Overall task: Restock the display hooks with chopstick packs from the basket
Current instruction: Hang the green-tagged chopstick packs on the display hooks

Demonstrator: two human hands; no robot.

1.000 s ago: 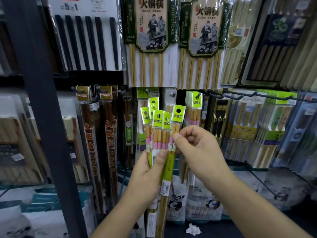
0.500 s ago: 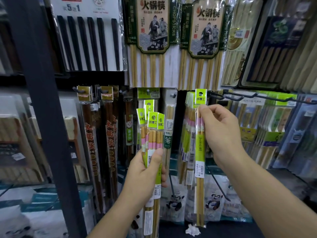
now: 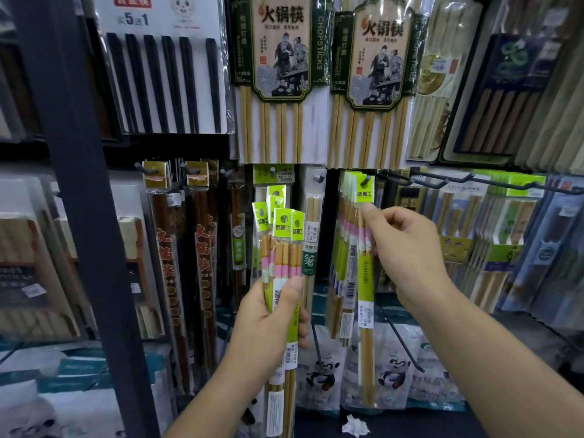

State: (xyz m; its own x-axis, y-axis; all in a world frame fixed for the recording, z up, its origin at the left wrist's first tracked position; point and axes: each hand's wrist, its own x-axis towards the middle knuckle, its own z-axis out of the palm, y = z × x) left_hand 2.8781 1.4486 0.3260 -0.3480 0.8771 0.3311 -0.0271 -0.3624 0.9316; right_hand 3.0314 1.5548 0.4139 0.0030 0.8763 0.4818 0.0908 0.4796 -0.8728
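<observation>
Our left hand (image 3: 271,314) grips a bundle of chopstick packs (image 3: 282,245); our right hand (image 3: 407,254) pinches a single pack (image 3: 366,279), its header on a display hook (image 3: 366,178). Matching packs (image 3: 343,235) hang behind.

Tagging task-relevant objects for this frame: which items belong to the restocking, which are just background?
In the job: left hand holding a bundle of green-headed packs; right hand pinching a single pack at its hook; matching packs hanging behind it.
Lying about: hot pot chopstick packs, black chopsticks, panda bags, crumpled paper.
</observation>
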